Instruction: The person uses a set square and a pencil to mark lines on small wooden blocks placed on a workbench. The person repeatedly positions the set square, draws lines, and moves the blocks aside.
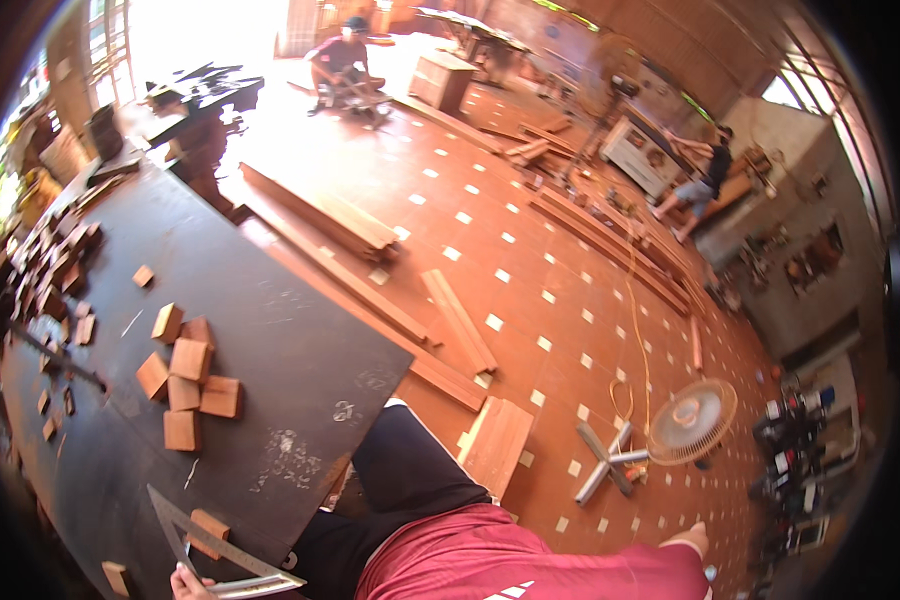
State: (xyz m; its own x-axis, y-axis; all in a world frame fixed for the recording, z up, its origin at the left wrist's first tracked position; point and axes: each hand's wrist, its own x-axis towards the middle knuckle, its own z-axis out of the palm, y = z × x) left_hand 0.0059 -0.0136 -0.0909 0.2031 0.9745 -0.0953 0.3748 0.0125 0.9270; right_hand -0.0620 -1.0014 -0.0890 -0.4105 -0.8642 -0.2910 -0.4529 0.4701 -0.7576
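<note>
At the lower left, my left hand [188, 584] grips a triangular metal square [242, 558] by one corner, just over the dark table. A small wooden block [210, 528] lies under the square, partly hidden by its edges. Near my hand, another block [116, 577] rests by the table's lower edge. Farther up the tabletop sits a cluster of reddish-brown wooden blocks [190, 360], some touching. Of my right arm only a patch of skin shows beyond the red sleeve [660, 572]; the right hand itself cannot be made out.
The dark table [270, 330] carries chalk marks and a heap of blocks [55, 265] at its far left. Long timber pieces [320, 215] lie on the tiled floor beside it. A fan [692, 420] stands to the right. Two people [345, 68] work farther off, one beside a machine [642, 155].
</note>
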